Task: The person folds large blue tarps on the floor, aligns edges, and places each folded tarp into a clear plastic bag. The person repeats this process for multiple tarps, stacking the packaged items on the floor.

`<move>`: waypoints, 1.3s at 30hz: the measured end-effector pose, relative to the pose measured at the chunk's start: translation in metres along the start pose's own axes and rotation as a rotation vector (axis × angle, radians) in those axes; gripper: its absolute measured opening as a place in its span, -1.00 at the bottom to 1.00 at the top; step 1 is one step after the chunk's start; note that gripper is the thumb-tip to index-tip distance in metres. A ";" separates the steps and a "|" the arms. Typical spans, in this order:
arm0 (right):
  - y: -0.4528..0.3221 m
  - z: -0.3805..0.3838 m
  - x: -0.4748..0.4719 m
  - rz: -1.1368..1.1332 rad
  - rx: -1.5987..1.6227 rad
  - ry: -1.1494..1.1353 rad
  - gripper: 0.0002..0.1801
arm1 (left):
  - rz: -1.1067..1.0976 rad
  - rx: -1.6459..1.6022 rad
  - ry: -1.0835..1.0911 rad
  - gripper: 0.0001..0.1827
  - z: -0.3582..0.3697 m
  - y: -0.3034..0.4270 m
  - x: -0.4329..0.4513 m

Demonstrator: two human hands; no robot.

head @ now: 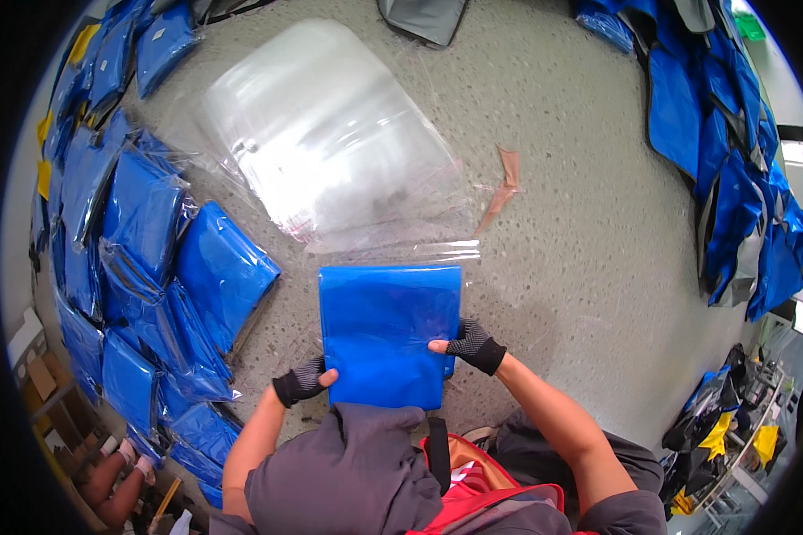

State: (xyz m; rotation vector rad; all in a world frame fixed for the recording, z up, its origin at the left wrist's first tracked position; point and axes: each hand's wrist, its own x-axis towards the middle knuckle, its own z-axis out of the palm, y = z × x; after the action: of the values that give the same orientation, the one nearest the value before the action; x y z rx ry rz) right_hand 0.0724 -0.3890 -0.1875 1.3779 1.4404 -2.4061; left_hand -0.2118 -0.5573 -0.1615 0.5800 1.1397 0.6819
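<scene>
A folded blue plastic sheet (389, 328) lies flat in front of me, held at both sides. My left hand (304, 381), in a dark fingerless dotted glove, grips its lower left edge with the thumb on top. My right hand (470, 346), gloved alike, grips the right edge, thumb on top and fingers out of sight behind. Just beyond the sheet, a stack of clear plastic bags (341, 134) is spread on the speckled floor. Left of the sheet rests a folded blue packet (221, 274).
Blue packets in clear bags (140, 214) are heaped along the left. Blue and grey sheets (676, 114) are piled at the upper right. A brown strip (505, 187) lies on the floor. Another person's hands (137, 458) show at the lower left; a cluttered rack (743, 455) stands lower right.
</scene>
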 end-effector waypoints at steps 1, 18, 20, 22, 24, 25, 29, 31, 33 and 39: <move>-0.011 0.002 -0.004 0.030 0.002 -0.058 -0.32 | 0.164 0.179 0.038 0.07 -0.027 -0.032 -0.002; 0.036 0.059 -0.070 0.071 0.069 0.283 -0.12 | -0.045 -0.247 0.221 -0.04 0.022 -0.050 -0.001; 0.008 0.041 -0.060 0.057 0.174 0.359 -0.25 | 0.056 -0.264 0.106 -0.14 0.033 0.001 0.007; -0.033 0.030 -0.058 -0.062 0.416 0.405 -0.29 | 0.051 -0.290 0.289 -0.24 0.047 0.013 0.023; -0.069 0.030 -0.066 -0.294 0.716 0.395 -0.26 | 0.118 -0.290 0.413 -0.39 0.065 0.031 0.045; -0.073 0.029 -0.064 -0.319 0.603 0.467 -0.24 | 0.188 -0.286 0.454 -0.47 0.080 0.040 0.056; -0.115 0.001 -0.065 -0.393 0.518 0.587 -0.16 | 0.252 0.125 0.038 -0.50 0.121 0.020 0.082; -0.130 -0.034 -0.079 -0.337 0.121 0.588 -0.20 | 0.190 1.002 -0.562 -0.58 0.128 0.094 0.077; -0.140 -0.050 -0.101 -0.431 -0.105 0.517 -0.37 | 0.620 0.862 -0.029 -0.66 0.114 0.137 0.069; -0.163 -0.059 -0.117 -0.725 -0.521 0.454 -0.33 | 0.876 1.184 -0.109 -0.38 0.067 0.256 0.132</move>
State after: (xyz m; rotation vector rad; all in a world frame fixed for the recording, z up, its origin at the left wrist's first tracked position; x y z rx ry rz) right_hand 0.1150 -0.2992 -0.0032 1.4773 2.8322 -1.7605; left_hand -0.1621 -0.2937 -0.0369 2.1738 1.0837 0.6207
